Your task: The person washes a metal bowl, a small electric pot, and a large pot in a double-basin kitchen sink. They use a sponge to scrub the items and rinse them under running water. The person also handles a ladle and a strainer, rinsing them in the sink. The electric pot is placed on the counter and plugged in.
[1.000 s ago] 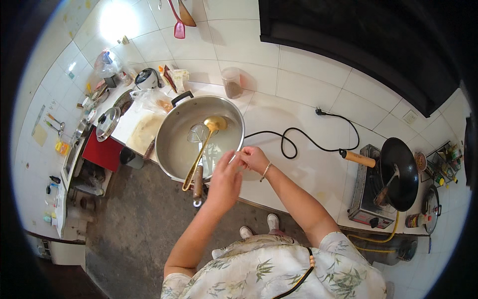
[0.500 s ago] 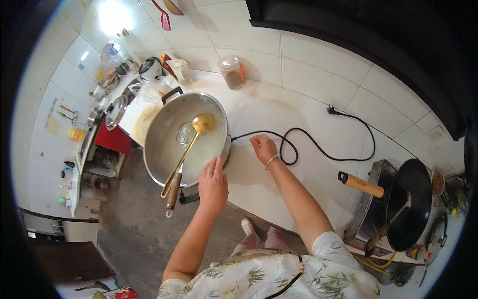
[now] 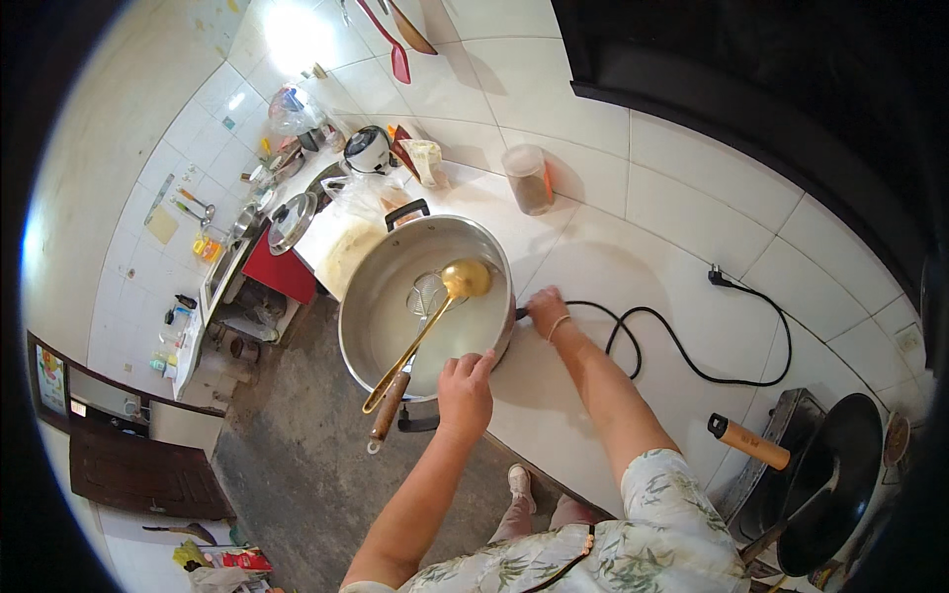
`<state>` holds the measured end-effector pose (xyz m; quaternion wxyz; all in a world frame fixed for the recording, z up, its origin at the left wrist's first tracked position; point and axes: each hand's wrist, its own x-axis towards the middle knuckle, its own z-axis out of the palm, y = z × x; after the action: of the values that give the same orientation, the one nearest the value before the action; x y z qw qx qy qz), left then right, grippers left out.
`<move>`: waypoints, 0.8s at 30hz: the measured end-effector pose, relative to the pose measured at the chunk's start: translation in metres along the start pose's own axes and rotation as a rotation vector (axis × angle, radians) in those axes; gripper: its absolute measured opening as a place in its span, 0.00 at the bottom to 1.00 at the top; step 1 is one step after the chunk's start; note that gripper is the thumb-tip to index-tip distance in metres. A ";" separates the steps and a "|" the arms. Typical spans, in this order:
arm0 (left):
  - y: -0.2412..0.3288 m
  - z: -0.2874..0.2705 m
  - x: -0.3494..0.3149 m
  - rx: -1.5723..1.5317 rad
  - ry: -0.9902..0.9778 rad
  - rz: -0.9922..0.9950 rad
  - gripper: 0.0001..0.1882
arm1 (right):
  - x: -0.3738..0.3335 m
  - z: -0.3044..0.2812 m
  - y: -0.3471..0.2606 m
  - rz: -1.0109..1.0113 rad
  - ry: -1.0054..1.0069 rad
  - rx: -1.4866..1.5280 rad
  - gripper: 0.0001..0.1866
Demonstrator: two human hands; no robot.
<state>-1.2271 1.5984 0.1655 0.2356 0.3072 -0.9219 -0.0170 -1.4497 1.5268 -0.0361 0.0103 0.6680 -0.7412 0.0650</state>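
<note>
A wide silver electric pot point(image 3: 361, 277) with black handles stands on the white counter, pale liquid in its bottom. A gold ladle point(image 3: 465, 280) and a wire skimmer point(image 3: 391, 403) with a brown wooden handle lean in it, their handles over the near rim. My left hand point(image 3: 465, 395) is bent over the rim at the near right, its fingers closed on the pot's edge; the thumb is hidden. Beside the pot's right wall, my right hand point(image 3: 546, 308) is closed around the end of a black power cord point(image 3: 672, 348) where it meets the pot.
The cord's plug point(image 3: 722, 277) lies by the tiled wall. A clear canister point(image 3: 529, 180) stands behind the pot, a rice cooker point(image 3: 368, 150) and plastic bags at the back left. A black wok point(image 3: 835, 484) sits on the stove at right, near a wooden-handled pan point(image 3: 748, 441).
My right hand has moved left onto the cord end at the pot. My left hand's stretched fingers have bent over the rim. The view has shifted, so the scene sits lower and further right.
</note>
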 end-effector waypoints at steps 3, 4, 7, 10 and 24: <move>-0.008 0.003 -0.004 0.022 0.005 -0.003 0.18 | -0.024 -0.006 0.051 0.168 0.025 0.021 0.10; -0.006 0.006 -0.007 0.011 -0.003 -0.009 0.18 | -0.037 -0.020 0.057 0.247 -0.007 0.013 0.11; -0.002 0.002 -0.003 0.008 -0.007 -0.026 0.18 | -0.065 -0.022 0.077 0.678 0.198 0.083 0.16; 0.006 -0.007 0.000 -0.016 -0.034 -0.038 0.20 | -0.076 -0.026 0.053 0.740 0.401 0.065 0.23; -0.122 -0.153 0.007 -0.316 -0.237 -0.199 0.17 | -0.162 -0.155 -0.149 0.132 0.523 0.773 0.32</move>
<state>-1.0959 1.5123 0.2829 0.1682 0.3519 -0.8940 -0.2205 -1.2959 1.6891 0.1137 -0.0572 0.5356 -0.6759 0.5030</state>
